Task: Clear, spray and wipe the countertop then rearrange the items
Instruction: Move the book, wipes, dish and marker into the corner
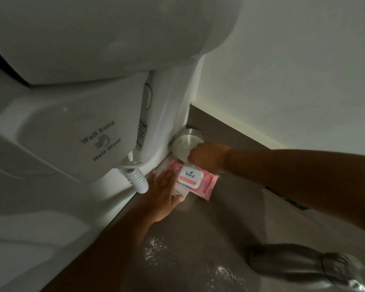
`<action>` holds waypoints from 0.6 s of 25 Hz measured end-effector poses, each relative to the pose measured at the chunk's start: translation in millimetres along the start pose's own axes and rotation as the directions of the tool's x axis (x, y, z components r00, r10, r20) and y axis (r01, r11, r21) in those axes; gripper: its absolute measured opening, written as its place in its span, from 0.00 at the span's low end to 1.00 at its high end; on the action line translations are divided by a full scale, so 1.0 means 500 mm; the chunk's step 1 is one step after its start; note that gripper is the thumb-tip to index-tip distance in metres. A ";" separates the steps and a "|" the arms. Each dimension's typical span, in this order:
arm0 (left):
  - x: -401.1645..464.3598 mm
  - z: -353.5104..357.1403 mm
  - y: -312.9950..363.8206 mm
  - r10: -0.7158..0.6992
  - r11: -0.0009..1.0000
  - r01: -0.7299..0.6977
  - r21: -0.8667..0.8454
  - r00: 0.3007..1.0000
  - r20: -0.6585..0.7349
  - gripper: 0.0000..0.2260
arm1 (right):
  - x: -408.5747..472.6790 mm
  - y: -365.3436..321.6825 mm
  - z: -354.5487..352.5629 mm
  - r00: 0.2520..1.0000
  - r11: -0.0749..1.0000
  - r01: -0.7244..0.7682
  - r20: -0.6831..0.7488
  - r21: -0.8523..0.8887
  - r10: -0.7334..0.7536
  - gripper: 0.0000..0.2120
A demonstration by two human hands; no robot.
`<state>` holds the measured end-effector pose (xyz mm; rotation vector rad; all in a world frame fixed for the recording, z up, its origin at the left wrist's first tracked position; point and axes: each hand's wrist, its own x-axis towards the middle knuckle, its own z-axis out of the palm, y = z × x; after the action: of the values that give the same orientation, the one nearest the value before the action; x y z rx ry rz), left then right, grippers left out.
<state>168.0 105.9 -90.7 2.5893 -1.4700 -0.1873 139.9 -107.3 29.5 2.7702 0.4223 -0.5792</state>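
A pink pack of wet wipes [207, 185] with a white lid lies on top of a white box [180, 193] in the far corner of the brown countertop [230, 224]. My left hand [163, 193] rests flat on the box and the pack's left edge, fingers apart. My right hand [207, 157] is closed on the rim of a round metal canister [182, 145] standing in the corner behind the wipes. White powdery specks [156, 248] lie on the near part of the countertop.
A white wall-hung hair dryer [78, 133] with a coiled cord [138, 179] hangs on the left wall, close above my left hand. A chrome tap [308, 266] sits at the lower right. The white back wall [293, 70] meets the countertop behind the canister.
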 end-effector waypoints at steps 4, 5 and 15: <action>0.000 0.000 -0.020 0.040 0.998 -0.040 0.038 0.999 0.007 0.37 | 0.029 -0.018 0.063 0.999 0.999 0.002 0.032 -0.046 -0.001 0.17; -0.001 -0.001 -0.020 0.037 0.999 -0.037 0.036 0.999 0.018 0.37 | 0.030 -0.016 0.070 0.999 0.998 0.011 0.037 -0.066 -0.009 0.17; -0.041 -0.037 -0.011 0.038 0.999 -0.038 -0.008 0.998 -0.049 0.34 | -0.221 0.016 -0.191 0.921 0.883 -0.342 -0.069 0.321 0.382 0.22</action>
<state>165.7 127.9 -73.2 2.5379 -1.4969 -0.1256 78.3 -108.3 162.4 3.0783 -0.1852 -0.3970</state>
